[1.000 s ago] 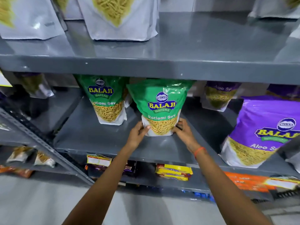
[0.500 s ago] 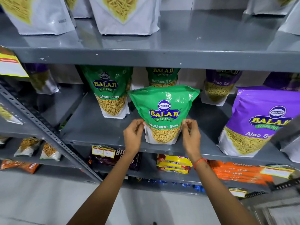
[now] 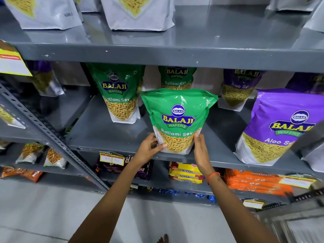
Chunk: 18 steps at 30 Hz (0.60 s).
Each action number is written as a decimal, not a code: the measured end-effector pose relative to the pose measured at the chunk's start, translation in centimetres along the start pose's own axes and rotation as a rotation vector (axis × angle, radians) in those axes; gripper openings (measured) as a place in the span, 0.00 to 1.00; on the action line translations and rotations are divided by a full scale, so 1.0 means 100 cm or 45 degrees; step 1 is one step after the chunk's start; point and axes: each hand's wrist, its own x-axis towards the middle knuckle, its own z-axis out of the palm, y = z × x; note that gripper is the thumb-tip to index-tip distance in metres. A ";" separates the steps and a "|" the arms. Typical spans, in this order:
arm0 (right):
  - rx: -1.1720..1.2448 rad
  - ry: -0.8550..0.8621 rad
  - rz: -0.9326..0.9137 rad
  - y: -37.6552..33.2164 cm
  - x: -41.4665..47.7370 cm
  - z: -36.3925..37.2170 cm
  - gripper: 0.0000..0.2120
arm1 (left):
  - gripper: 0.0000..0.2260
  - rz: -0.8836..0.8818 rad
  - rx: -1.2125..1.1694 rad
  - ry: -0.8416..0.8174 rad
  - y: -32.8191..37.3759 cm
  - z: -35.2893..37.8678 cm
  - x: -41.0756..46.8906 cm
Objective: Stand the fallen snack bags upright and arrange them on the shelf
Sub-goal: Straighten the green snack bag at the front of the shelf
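A green Ratlami Sev bag (image 3: 178, 118) stands upright at the front edge of the grey middle shelf (image 3: 108, 135). My left hand (image 3: 149, 149) grips its lower left corner, thumb across the front. My right hand (image 3: 201, 151) presses flat against its lower right side. A second green bag (image 3: 119, 92) stands upright further back on the left, and a third green bag (image 3: 177, 78) stands behind the held one, partly hidden. Two purple Aloo Sev bags stand to the right, one at the front (image 3: 280, 127) and one at the back (image 3: 236, 90).
White bags (image 3: 138, 14) line the upper shelf (image 3: 210, 51). Biscuit packs (image 3: 185, 172) and orange cookie packs (image 3: 254, 181) lie on the lower shelf. A slotted grey upright (image 3: 43, 127) runs diagonally at left, with small bags (image 3: 42, 155) beyond it. A yellow price tag (image 3: 12, 64) hangs at upper left.
The held green bag has come forward to the shelf's front edge and now stands upright. Both hands have shifted down to its bottom corners. The third green bag behind came into view.
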 end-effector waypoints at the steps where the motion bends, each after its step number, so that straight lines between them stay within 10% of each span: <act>1: 0.004 0.017 -0.006 0.000 -0.001 0.001 0.16 | 0.15 -0.007 0.001 -0.002 -0.001 0.000 -0.001; 8: 0.034 0.241 -0.103 -0.003 -0.010 0.012 0.20 | 0.25 -0.005 0.088 0.007 0.001 0.005 -0.008; 11: -0.222 0.480 -0.631 -0.016 -0.029 0.027 0.24 | 0.40 0.103 0.237 0.180 0.008 0.010 -0.020; 14: -0.468 0.321 -1.134 -0.033 -0.046 0.058 0.25 | 0.37 0.387 0.351 0.425 0.026 0.011 -0.035; 18: -0.392 0.090 -1.163 -0.045 -0.039 0.106 0.22 | 0.29 0.546 0.398 0.637 0.034 -0.008 -0.035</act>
